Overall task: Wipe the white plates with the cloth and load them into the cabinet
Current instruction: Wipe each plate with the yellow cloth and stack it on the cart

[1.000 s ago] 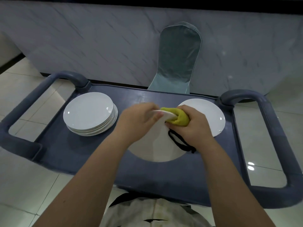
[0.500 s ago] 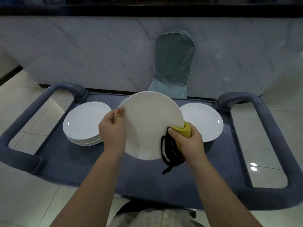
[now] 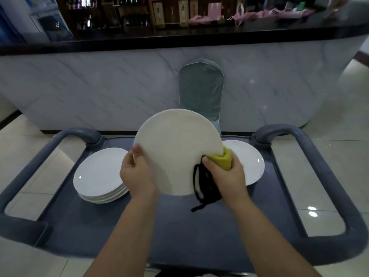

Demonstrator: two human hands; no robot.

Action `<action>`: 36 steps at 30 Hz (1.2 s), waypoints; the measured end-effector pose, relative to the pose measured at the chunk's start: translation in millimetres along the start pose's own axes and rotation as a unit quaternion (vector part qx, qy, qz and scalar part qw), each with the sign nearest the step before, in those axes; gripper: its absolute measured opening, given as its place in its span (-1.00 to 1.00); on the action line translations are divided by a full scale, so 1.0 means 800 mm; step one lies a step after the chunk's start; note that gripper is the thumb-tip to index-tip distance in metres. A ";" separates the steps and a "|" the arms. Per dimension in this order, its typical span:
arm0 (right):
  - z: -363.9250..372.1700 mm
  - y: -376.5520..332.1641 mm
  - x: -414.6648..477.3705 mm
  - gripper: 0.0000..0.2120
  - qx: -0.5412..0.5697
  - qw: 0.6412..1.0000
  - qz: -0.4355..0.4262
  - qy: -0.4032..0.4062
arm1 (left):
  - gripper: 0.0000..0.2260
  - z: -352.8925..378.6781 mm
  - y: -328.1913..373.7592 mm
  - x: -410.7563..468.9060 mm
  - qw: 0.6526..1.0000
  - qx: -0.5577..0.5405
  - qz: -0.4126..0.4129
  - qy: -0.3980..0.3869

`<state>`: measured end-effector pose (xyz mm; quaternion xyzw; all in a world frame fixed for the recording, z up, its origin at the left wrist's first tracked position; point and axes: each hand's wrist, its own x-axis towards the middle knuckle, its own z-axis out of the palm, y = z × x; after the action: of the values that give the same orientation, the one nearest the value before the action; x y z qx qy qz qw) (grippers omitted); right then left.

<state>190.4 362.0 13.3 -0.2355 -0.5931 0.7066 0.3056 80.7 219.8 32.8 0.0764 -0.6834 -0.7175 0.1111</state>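
I hold a white plate (image 3: 175, 150) tilted up above the grey cart (image 3: 179, 232), its underside toward me. My left hand (image 3: 137, 174) grips its left rim, thumb on the near face. My right hand (image 3: 225, 176) grips a yellow cloth (image 3: 225, 159) against the plate's right rim; a black cord (image 3: 199, 188) hangs from that hand. A stack of white plates (image 3: 97, 174) lies on the cart's left side. On the right lies a single white plate (image 3: 249, 162), partly hidden behind my right hand.
The cart has thick grey handles on the left (image 3: 30, 162) and right (image 3: 319, 156). A chair with a grey-green cover (image 3: 199, 90) stands behind it, against a marble-faced counter (image 3: 99, 84). Shelves with bottles (image 3: 109, 13) sit beyond the counter. Pale floor tiles surround the cart.
The plate went from lying low over the cart, with the cloth at its far edge, to tilted up on edge. My view has lifted, bringing the counter top and shelves into sight.
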 end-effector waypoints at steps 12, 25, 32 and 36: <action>0.006 -0.045 0.037 -0.62 -0.323 0.895 -0.291 -0.102 | -0.84 0.004 0.000 -0.020 0.911 0.118 0.337 -0.208; -0.005 0.030 0.013 -0.76 -0.013 0.991 0.027 0.128 | -0.87 -0.007 -0.071 -0.024 0.924 -0.115 -0.336 -0.142; -0.032 -0.009 0.047 -0.75 -0.398 0.805 -0.434 -0.067 | -0.34 -0.013 -0.005 0.013 0.777 -0.200 -0.506 -0.317; -0.013 0.009 0.031 -0.74 -0.429 0.738 -0.510 -0.106 | -0.76 0.011 0.009 0.001 0.787 -0.214 -0.525 -0.243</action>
<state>179.5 386.1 4.8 0.0721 -0.8934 0.1357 0.4221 78.2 227.7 40.4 0.2209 -0.3713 -0.7881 -0.4384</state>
